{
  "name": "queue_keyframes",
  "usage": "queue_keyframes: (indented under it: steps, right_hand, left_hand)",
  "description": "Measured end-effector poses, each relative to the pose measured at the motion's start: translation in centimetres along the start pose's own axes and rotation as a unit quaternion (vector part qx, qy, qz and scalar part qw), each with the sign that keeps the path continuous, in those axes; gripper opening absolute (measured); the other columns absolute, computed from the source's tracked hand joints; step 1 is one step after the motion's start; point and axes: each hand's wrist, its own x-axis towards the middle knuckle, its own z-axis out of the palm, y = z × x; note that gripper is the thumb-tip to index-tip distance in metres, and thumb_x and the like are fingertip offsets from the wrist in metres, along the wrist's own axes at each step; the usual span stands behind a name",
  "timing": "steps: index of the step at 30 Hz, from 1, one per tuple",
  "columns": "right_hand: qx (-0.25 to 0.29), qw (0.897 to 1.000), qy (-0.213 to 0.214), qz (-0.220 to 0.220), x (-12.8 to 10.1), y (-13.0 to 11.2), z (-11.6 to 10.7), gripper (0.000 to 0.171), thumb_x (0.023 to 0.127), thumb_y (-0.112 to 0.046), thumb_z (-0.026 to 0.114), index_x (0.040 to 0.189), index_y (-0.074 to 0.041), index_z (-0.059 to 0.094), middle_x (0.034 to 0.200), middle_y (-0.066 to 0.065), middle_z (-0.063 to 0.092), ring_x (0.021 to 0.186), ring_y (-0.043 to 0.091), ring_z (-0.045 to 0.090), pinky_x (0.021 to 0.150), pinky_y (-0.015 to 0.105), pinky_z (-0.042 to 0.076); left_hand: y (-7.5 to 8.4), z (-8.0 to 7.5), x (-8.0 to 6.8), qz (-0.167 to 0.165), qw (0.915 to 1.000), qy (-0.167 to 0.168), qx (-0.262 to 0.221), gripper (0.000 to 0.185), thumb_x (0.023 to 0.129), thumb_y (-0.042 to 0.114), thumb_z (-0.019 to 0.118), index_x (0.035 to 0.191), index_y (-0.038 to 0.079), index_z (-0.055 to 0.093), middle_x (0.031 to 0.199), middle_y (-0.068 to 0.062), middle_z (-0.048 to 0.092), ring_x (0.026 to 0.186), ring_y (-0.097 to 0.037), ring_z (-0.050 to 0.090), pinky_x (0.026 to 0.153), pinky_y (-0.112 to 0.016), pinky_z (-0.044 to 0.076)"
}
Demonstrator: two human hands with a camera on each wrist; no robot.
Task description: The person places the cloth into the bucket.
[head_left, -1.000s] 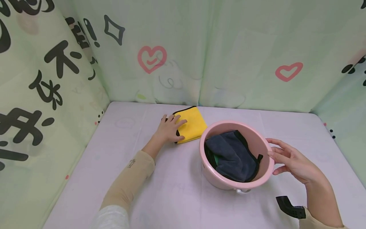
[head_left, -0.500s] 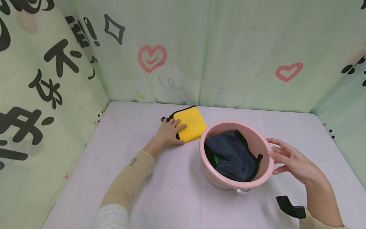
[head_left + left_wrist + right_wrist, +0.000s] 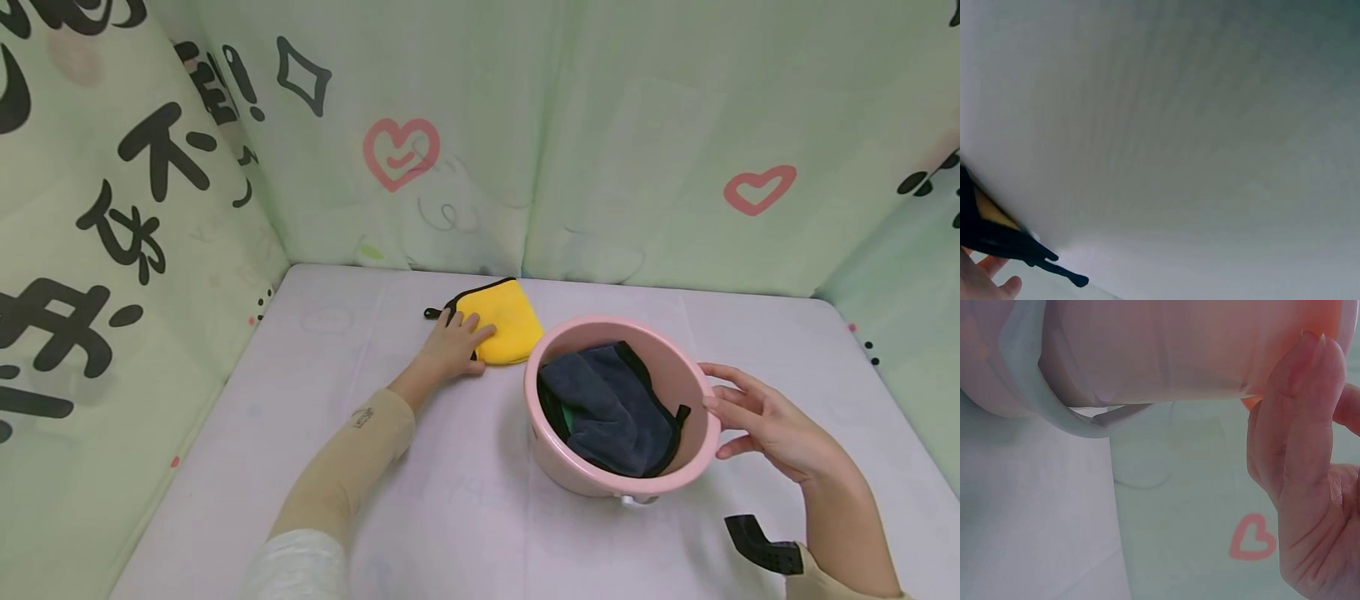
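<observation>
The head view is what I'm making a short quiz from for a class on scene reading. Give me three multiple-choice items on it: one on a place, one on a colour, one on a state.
1. Where does the yellow cloth lie?
A. inside the basin
B. on the table, on the left-hand side of the basin
C. draped over the wall

2. What colour is the basin?
A. pink
B. blue
C. white

3. How does the left hand meet the yellow cloth?
A. lifts it in the air
B. rests on it with straight fingers
C. stays well away from it

Answers: 1 B, it lies flat on the table beside the basin's left rim. 2 A, rim and wall are pink, with a dark grey cloth inside. 3 B, the fingers lie flat across the cloth's near corner.
</observation>
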Motion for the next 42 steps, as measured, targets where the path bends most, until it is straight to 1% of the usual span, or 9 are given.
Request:
queue_keyframes:
  steps: [6, 12, 22, 26, 29, 33, 35, 39, 42]
  right_hand:
    - [0.009, 1.000, -0.004, -0.003, 0.0, 0.0, 0.0, 0.044, 0.095, 0.001, 0.040, 0.127, -0.029, 0.041, 0.106, -0.007, 0.063, 0.074, 0.015, 0.063, 0.053, 0.033, 0.054]
    - [0.007, 1.000, 0.000, -0.001, 0.0, 0.1, 0.1, 0.044, 0.095, 0.001, 0.040, 0.126, -0.029, 0.041, 0.106, -0.008, 0.063, 0.075, 0.015, 0.064, 0.053, 0.033, 0.054]
    - [0.011, 1.000, -0.002, -0.008, 0.0, 0.1, 0.0, 0.044, 0.095, 0.002, 0.040, 0.127, -0.029, 0.042, 0.105, -0.007, 0.063, 0.075, 0.015, 0.064, 0.053, 0.033, 0.054]
    - [0.015, 1.000, -0.004, -0.012, -0.1, 0.1, 0.0, 0.045, 0.094, 0.003, 0.039, 0.127, -0.028, 0.042, 0.106, -0.007, 0.063, 0.076, 0.015, 0.064, 0.053, 0.033, 0.054]
    - [0.015, 1.000, -0.005, -0.013, -0.1, 0.1, 0.0, 0.045, 0.094, 0.003, 0.039, 0.127, -0.028, 0.041, 0.106, -0.007, 0.063, 0.076, 0.015, 0.064, 0.053, 0.033, 0.054]
    - [0.004, 1.000, -0.001, -0.008, -0.1, 0.1, 0.0, 0.045, 0.095, 0.002, 0.040, 0.127, -0.030, 0.041, 0.106, -0.008, 0.062, 0.076, 0.015, 0.064, 0.053, 0.033, 0.054]
    - [-0.001, 1.000, 0.001, -0.005, -0.1, 0.1, 0.0, 0.045, 0.095, 0.001, 0.040, 0.127, -0.030, 0.041, 0.106, -0.008, 0.062, 0.076, 0.015, 0.064, 0.054, 0.033, 0.054]
    - [-0.003, 1.000, 0.001, -0.004, -0.1, 0.0, 0.0, 0.045, 0.095, 0.001, 0.040, 0.127, -0.030, 0.041, 0.106, -0.008, 0.062, 0.077, 0.015, 0.064, 0.053, 0.033, 0.054]
    - [-0.003, 1.000, 0.000, -0.005, -0.1, 0.0, 0.0, 0.045, 0.095, 0.001, 0.040, 0.127, -0.030, 0.041, 0.106, -0.008, 0.062, 0.077, 0.015, 0.063, 0.054, 0.033, 0.054]
  left_hand:
    - [0.2, 0.3, 0.3, 0.002, 0.9987, 0.046, 0.022, 0.050, 0.091, 0.042, 0.050, 0.138, 0.032, 0.037, 0.139, -0.008, 0.038, 0.127, -0.037, 0.033, 0.107, -0.052, 0.016]
    - [0.4, 0.5, 0.3, 0.007, 0.9943, 0.089, 0.059, 0.041, 0.091, 0.040, 0.052, 0.130, 0.033, 0.044, 0.130, -0.007, 0.044, 0.119, -0.036, 0.041, 0.103, -0.051, 0.024]
    - [0.6, 0.4, 0.4, -0.003, 0.9896, 0.108, 0.095, 0.034, 0.090, 0.042, 0.052, 0.121, 0.031, 0.043, 0.122, -0.005, 0.048, 0.109, -0.034, 0.047, 0.100, -0.049, 0.029]
    - [0.4, 0.2, 0.2, -0.002, 0.9864, 0.137, 0.090, 0.032, 0.090, 0.041, 0.053, 0.120, 0.030, 0.045, 0.118, -0.005, 0.050, 0.106, -0.033, 0.049, 0.099, -0.048, 0.031]
    - [0.2, -0.1, -0.1, 0.000, 0.9806, 0.176, 0.087, 0.030, 0.090, 0.038, 0.054, 0.116, 0.028, 0.046, 0.112, -0.006, 0.051, 0.101, -0.033, 0.051, 0.096, -0.047, 0.033]
    - [-0.1, -0.8, -0.5, 0.002, 0.9681, 0.231, 0.097, 0.027, 0.088, 0.035, 0.058, 0.110, 0.025, 0.046, 0.105, -0.006, 0.051, 0.092, -0.030, 0.053, 0.091, -0.045, 0.035]
    - [-0.3, -1.4, -0.8, 0.001, 0.9620, 0.251, 0.107, 0.027, 0.088, 0.034, 0.059, 0.109, 0.023, 0.046, 0.102, -0.007, 0.051, 0.088, -0.029, 0.054, 0.089, -0.044, 0.036]
    - [-0.7, -3.0, -1.2, -0.001, 0.9538, 0.283, 0.102, 0.030, 0.086, 0.033, 0.062, 0.109, 0.021, 0.047, 0.103, -0.008, 0.052, 0.086, -0.029, 0.054, 0.087, -0.043, 0.036]
    - [-1.1, -4.1, -1.4, -0.002, 0.9409, 0.321, 0.106, 0.031, 0.084, 0.032, 0.064, 0.109, 0.021, 0.048, 0.104, -0.009, 0.055, 0.087, -0.030, 0.056, 0.088, -0.044, 0.038]
